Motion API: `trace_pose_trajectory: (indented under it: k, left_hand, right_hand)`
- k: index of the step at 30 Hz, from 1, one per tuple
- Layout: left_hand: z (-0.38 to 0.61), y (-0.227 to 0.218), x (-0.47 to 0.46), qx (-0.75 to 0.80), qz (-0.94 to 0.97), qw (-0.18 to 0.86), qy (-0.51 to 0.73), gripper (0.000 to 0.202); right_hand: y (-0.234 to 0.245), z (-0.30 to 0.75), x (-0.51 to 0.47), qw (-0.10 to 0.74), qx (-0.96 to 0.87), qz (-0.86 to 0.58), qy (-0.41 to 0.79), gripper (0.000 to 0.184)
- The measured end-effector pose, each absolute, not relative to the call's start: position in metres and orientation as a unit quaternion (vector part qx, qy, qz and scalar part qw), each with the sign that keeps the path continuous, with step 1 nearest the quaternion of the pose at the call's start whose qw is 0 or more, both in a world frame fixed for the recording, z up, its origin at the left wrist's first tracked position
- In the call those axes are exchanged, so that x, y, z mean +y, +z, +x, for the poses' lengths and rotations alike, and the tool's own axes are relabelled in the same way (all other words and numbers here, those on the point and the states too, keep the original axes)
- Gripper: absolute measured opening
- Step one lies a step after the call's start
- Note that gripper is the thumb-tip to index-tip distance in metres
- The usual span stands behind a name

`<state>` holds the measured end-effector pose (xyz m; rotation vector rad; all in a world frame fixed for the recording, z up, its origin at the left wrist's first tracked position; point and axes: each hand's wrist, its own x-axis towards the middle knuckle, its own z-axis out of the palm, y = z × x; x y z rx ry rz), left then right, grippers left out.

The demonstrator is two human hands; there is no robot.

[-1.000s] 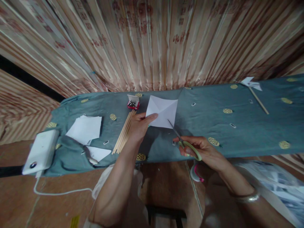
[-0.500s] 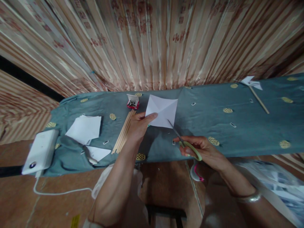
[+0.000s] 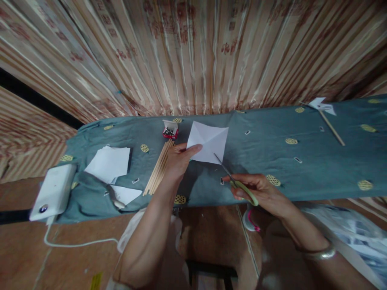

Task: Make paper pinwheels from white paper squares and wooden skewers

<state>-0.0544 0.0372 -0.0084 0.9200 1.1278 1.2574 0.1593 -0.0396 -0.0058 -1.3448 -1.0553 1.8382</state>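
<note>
Creased diagonally, a square of white paper [image 3: 208, 139] is pinched at its left side by my left hand [image 3: 180, 159], the thumb lying on top. My right hand [image 3: 256, 189] grips a pair of scissors [image 3: 244, 190] by the green handles. The scissor blades reach the paper's lower right corner, their tip lying over the sheet towards its centre. Just left of my left hand lies a bundle of thin wooden sticks [image 3: 157, 169], partly covered by that hand and forearm. Behind it stands a small open red and white box [image 3: 170, 129] with shiny metal bits inside.
A stack of white paper [image 3: 110, 163] and a folded white piece [image 3: 127, 194] lie on the left of the green cloth [image 3: 193, 185]. A white power bank [image 3: 54, 191] with a cable rests at the left end. A paper pinwheel on a stick [image 3: 331, 125] lies far right.
The whole view has shifted very slightly. Both hands, the paper and the scissors keep nearly the same places relative to each other.
</note>
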Motion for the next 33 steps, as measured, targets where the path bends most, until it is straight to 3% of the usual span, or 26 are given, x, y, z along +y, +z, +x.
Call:
trace_pose_trajectory:
  k: [33]
  left_hand:
    - [-0.0486, -0.0047, 0.0328, 0.49, 0.375, 0.59, 0.521, 0.029]
  right_hand:
    - [-0.0088, 0.1585, -0.0407, 0.31, -0.45, -0.505, 0.668, 0.042]
